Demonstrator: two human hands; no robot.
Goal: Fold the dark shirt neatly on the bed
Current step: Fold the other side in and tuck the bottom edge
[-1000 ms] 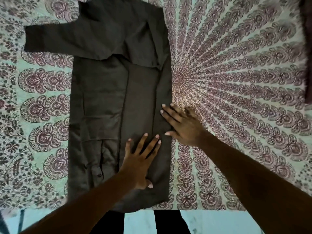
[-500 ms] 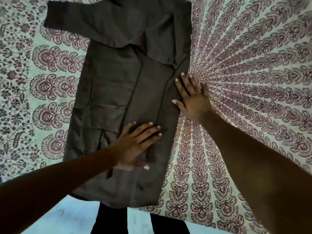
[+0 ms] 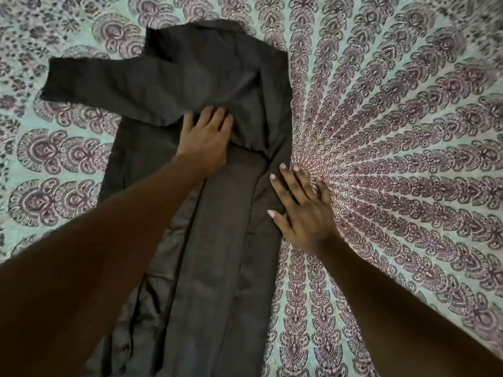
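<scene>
The dark shirt point(image 3: 217, 268) lies lengthwise on the bed, its right side folded inward over the body and one sleeve point(image 3: 114, 91) stretched out to the left near the top. My left hand point(image 3: 204, 137) rests flat on the shirt's middle, fingertips at the lower edge of the folded-over upper part. My right hand point(image 3: 302, 210) lies flat with fingers spread on the shirt's right folded edge, partly on the bedsheet. Neither hand holds any cloth. My left forearm hides part of the shirt's lower left.
The bed is covered by a pale green sheet point(image 3: 394, 131) with a purple mandala print that spreads wide to the right and left of the shirt.
Both hands have slid up the shirt away from me, the left from the lower body to the middle, the right along the right edge. The view has moved closer.
</scene>
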